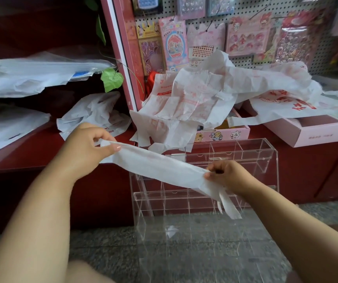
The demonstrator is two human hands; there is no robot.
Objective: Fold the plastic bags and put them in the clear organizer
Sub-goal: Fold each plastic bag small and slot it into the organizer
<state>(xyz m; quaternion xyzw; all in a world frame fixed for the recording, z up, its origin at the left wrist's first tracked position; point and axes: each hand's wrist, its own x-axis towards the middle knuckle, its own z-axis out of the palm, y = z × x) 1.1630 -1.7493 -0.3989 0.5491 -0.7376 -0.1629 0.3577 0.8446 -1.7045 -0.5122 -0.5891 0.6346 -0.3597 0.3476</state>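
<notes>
Head view: left hand (86,144) and right hand (228,176) each pinching folded plastic bag (156,164) ends.

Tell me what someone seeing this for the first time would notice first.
Front and centre, the left hand and right hand stretch a white plastic bag into a long strip above the clear organizer on the floor. Behind it, a heap of crumpled bags spills over the red counter.
</notes>
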